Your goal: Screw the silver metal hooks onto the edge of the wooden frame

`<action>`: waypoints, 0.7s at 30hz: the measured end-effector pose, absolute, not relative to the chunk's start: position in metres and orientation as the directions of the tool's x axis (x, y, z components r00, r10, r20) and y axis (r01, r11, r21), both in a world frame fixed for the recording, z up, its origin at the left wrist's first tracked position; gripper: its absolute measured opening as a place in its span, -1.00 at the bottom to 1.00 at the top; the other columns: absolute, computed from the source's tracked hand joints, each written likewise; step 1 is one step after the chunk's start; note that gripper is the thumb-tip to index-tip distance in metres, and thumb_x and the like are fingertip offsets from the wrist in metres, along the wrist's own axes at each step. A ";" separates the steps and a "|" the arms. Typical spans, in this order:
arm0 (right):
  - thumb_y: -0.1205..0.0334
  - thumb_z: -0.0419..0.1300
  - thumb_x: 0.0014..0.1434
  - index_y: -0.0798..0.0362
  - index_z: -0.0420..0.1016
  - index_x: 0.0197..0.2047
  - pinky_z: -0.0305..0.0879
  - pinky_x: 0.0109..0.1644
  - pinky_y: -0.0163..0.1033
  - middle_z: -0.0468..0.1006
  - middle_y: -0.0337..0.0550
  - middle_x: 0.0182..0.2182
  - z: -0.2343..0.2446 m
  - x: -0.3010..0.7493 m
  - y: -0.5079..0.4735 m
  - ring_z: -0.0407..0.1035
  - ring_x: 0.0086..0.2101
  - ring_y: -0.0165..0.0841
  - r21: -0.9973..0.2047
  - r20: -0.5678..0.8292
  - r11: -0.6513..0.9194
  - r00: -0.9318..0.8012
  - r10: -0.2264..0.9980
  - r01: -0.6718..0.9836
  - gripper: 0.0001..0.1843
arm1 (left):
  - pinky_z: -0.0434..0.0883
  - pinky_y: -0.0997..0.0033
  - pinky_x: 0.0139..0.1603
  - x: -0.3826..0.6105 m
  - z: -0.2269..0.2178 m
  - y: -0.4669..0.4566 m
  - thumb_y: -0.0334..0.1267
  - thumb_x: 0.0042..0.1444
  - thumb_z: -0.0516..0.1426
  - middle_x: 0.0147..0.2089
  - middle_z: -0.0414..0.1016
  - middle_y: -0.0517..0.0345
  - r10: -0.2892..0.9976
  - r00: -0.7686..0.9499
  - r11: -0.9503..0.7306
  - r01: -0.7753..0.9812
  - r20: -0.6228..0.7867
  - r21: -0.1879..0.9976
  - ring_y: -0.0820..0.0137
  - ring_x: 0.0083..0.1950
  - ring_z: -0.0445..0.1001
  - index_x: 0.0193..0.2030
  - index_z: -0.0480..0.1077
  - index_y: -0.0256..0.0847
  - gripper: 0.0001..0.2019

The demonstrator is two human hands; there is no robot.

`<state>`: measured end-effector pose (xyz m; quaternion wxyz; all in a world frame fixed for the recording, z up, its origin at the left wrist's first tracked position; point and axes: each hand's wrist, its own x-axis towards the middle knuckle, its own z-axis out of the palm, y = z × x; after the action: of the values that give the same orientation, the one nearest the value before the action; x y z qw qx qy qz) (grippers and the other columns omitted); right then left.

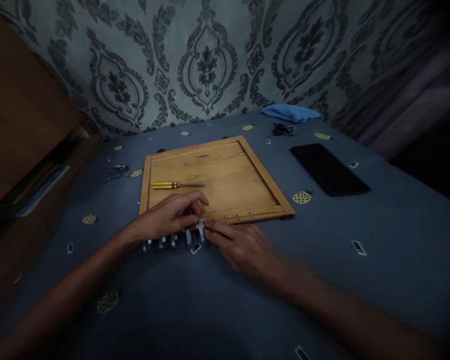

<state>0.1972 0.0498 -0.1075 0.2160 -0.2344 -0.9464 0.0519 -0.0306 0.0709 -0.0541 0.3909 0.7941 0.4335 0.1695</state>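
A shallow wooden tray (264, 185) lies on a blue patterned cloth, with a yellow-handled screwdriver (172, 185) lying inside it at the left. Along the tray's near edge sits a row of small metal hook-like pieces (165, 243). My left hand (168, 217) rests curled over that row, fingers bent down onto the right-hand pieces. My right hand (240, 245) reaches in from the right, its thumb and forefinger pinched on a small metal piece (201, 226) at the tray's near edge, where both hands meet.
A black phone (329, 170) lies right of the tray. A folded blue cloth (290, 112) and a dark bunch of keys (283, 130) sit at the back by the patterned wall. Small metal parts (118, 171) lie left of the tray. Brown wooden furniture (18, 115) stands at the left.
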 end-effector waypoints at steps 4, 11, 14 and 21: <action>0.60 0.03 0.23 0.09 0.54 0.05 0.41 -0.36 -0.25 0.66 -0.05 0.01 -0.105 0.197 0.050 0.57 -0.31 -0.32 -0.173 0.379 0.889 -0.805 0.457 0.423 -0.57 | 0.35 0.47 -0.31 -0.030 -0.055 0.071 -0.34 0.26 0.13 -0.27 0.45 0.22 0.823 0.565 -0.333 0.555 -0.052 0.762 0.46 -0.32 0.42 0.04 0.33 -0.18 -0.78; 0.58 0.04 0.25 0.12 0.54 0.06 0.43 -0.35 -0.22 0.66 -0.02 0.02 -0.105 0.197 0.049 0.58 -0.31 -0.30 -0.172 0.381 0.891 -0.805 0.454 0.421 -0.58 | 0.35 0.46 -0.32 -0.029 -0.057 0.071 -0.27 0.27 0.14 -0.30 0.45 0.23 0.836 0.545 -0.289 0.544 -0.070 0.788 0.44 -0.32 0.43 0.00 0.35 -0.16 -0.81; 0.60 0.05 0.24 0.12 0.55 0.04 0.45 -0.33 -0.22 0.66 -0.01 0.02 -0.104 0.197 0.049 0.58 -0.31 -0.30 -0.174 0.389 0.892 -0.803 0.451 0.417 -0.58 | 0.36 0.44 -0.29 -0.032 -0.054 0.070 -0.23 0.29 0.12 -0.25 0.48 0.19 0.856 0.515 -0.297 0.570 -0.052 0.766 0.41 -0.27 0.45 0.00 0.37 -0.17 -0.82; 0.59 0.09 0.24 0.12 0.54 0.11 0.49 -0.32 -0.23 0.64 0.02 0.07 -0.104 0.197 0.049 0.60 -0.26 -0.28 -0.172 0.402 0.894 -0.800 0.446 0.413 -0.56 | 0.47 0.28 -0.04 -0.036 -0.044 0.040 -0.03 0.30 0.18 -0.02 0.54 0.04 0.901 0.433 -0.300 0.602 0.012 0.740 0.24 -0.01 0.52 0.07 0.38 -0.14 -0.69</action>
<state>0.1971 0.0493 -0.1040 0.2209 -0.2265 -0.9478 0.0381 -0.0363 0.0405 -0.0443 0.3395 0.7754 0.4847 0.2202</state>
